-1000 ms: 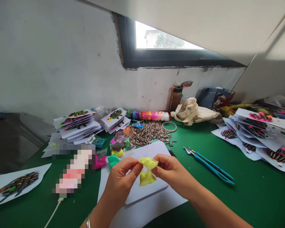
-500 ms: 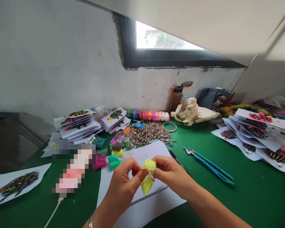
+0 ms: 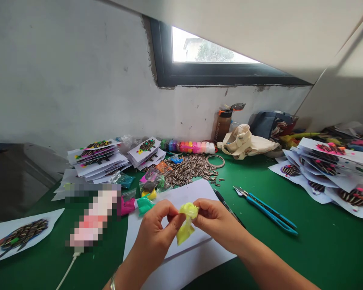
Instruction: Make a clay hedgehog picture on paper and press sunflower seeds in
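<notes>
Left hand (image 3: 159, 228) and right hand (image 3: 219, 219) both pinching a small yellow-filled bag (image 3: 185, 234), lower centre of frame.

White paper (image 3: 175, 270) beneath, on green tabletop (image 3: 275, 257); right of centre, brown bottle (image 3: 224, 125), vertical lettering (image 3: 218, 129) not reliably legible; behind, scuffed pale wall (image 3: 78, 80) and dark-framed window (image 3: 205, 52), upper centre.

The left hand (image 3: 158, 228) and right hand (image 3: 217, 219) pinch close together, fingers (image 3: 166, 206) apparently curled.
</notes>
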`<state>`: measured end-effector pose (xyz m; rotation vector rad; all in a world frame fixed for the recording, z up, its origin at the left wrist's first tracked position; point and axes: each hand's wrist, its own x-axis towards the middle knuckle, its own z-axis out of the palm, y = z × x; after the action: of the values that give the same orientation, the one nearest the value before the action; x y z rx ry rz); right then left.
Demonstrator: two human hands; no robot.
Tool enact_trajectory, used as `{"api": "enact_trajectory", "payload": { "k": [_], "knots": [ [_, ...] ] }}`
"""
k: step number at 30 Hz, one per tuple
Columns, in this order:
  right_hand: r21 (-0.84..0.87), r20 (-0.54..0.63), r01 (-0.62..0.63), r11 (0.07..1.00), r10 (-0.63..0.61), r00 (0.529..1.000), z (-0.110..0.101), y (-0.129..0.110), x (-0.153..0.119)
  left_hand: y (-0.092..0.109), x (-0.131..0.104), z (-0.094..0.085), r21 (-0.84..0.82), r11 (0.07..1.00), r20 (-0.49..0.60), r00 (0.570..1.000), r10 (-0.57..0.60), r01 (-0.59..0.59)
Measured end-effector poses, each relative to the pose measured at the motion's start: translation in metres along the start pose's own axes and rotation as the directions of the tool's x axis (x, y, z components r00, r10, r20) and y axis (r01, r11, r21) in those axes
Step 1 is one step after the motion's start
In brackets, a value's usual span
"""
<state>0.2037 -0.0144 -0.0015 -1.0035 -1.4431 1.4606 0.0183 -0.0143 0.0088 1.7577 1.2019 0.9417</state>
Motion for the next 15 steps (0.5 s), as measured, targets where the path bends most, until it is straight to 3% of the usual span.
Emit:
{"api": "enact_trajectory", "payload": {
  "k": [6,11,15],
  "knots": [
    [-0.035,-0.003,-0.003,0.999,0.003,1.0,0.0001,-0.0043,0.0004,0.0017,0.0033,-0.0027,-0.063,0.998,0.046,0.999,-0.01,0.013],
    [-0.059,-0.013,-0.03,0.998,0.03,0.999,0.0003,-0.0049,-0.0002,0.003,0.0049,-0.0065,-0.148,0.989,0.004,1.0,-0.003,0.004],
    [-0.064,-0.008,-0.029,0.998,0.029,1.0,0.0014,-0.0021,-0.0004,0.0018,0.005,-0.0058,-0.118,0.993,-0.033,0.999,0.004,-0.008]
  ]
}}
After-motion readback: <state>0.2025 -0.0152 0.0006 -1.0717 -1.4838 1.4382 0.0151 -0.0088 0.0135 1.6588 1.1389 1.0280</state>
